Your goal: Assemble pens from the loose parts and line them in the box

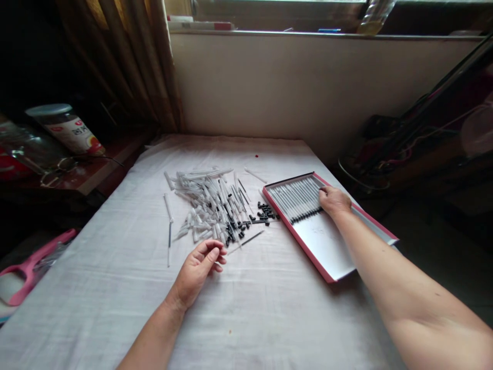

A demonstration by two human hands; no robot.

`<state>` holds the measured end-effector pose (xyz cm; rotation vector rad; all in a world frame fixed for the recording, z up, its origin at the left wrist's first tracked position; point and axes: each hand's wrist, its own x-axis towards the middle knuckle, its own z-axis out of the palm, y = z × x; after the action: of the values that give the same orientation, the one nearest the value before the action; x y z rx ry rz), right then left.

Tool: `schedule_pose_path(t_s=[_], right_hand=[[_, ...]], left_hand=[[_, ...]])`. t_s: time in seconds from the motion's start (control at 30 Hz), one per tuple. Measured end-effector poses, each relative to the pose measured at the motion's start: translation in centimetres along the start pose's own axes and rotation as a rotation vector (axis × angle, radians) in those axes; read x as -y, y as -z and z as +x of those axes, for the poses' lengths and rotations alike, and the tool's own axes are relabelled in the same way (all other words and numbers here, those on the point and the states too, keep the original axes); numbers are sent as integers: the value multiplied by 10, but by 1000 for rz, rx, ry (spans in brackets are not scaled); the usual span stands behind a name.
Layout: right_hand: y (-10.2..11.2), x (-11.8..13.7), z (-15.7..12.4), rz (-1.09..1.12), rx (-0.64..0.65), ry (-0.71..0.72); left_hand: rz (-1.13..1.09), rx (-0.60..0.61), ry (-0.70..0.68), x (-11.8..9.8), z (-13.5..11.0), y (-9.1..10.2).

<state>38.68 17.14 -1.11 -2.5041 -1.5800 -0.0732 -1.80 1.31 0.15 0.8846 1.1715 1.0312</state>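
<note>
My right hand (pixel 335 201) is inside a shallow pink-edged box (pixel 321 252), fingers closed at the right end of a row of clear-barrelled pens (pixel 296 196). They seem to be on the last pen, mostly hidden beneath them. The pens lie side by side, black ends toward me. My left hand (pixel 198 270) hovers in front of a loose pile, fingers loosely curled and partly apart, with nothing visible in them. The pile holds clear pen barrels (pixel 202 177), whitish caps (pixel 202 223), dark refills (pixel 241 192) and small black plugs (pixel 265 210). A single refill (pixel 252 238) lies near my left fingertips.
A clear tube with a dark refill (pixel 169 234) lies left of the pile on the white tablecloth (pixel 127 288). Pink-handled scissors (pixel 34 267) are at the left edge. A lidded jar (pixel 71 131) and glasses (pixel 57 172) rest on a side table. A wall (pixel 265 87) stands behind.
</note>
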Motion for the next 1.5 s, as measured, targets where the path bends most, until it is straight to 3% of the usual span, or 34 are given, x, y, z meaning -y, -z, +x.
schedule_pose_path(t_s=[0.2,0.3,0.47,0.63,0.77,0.93,1.17,1.23,1.33,1.43,1.5], right_hand=[[5,2,-1,83,34,-29],[13,8,-5,103,-19,-2],[39,58,-35,255,-191,358],[49,136,-84,227,-8,620],[37,177,-109,124,119,641],[27,199,-121,68,212,597],[32,191,-124,89,205,436],[32,177,-125,199,180,348],[30,152,-136,549,95,227],[31,132,-159,968,30,174],[36,124,-178,1165,102,211]], left_hand=[[-20,17,-18,4,1,1],[-38,16,-19,3,1,1],[-67,-5,-15,1,1,1],[-84,6,-13,1,2,2],[-95,18,-12,2,2,2],[-100,26,-5,1,2,1],[-79,32,-11,-1,1,-1],[-56,35,-14,0,2,-1],[33,20,-66,4,1,-1],[279,-110,-346,6,-3,-2],[525,-204,-627,6,-7,-3]])
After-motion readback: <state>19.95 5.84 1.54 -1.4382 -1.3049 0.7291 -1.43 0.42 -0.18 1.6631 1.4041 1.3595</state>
